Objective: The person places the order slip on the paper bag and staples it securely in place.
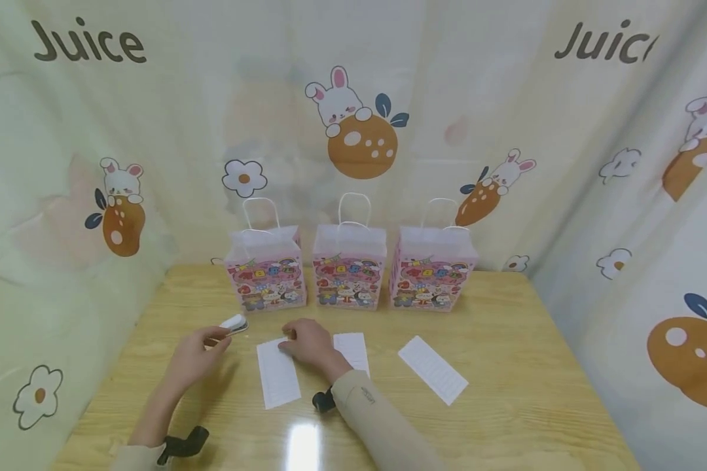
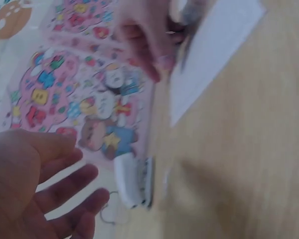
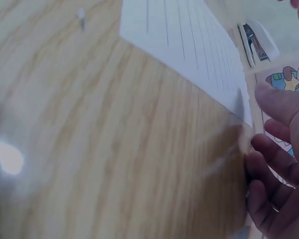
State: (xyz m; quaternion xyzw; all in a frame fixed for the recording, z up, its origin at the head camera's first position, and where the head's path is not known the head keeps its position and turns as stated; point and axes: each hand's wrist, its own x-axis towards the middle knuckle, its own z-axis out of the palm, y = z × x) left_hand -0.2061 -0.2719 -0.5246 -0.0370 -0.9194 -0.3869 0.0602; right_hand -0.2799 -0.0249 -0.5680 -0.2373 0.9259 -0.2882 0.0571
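Patterned curtains point(image 1: 182, 98) are hanging behind a wooden table point(image 1: 518, 373), where three pink bags point(image 1: 265, 281) are standing. The left hand point(image 1: 196, 356), its grip loosely wide, is hovering beside a white stapler point(image 1: 234, 322); the right hand point(image 1: 311, 343), grip parted, is hovering at the leftmost paper slip's point(image 1: 279, 383) top corner, contact remaining unclear.
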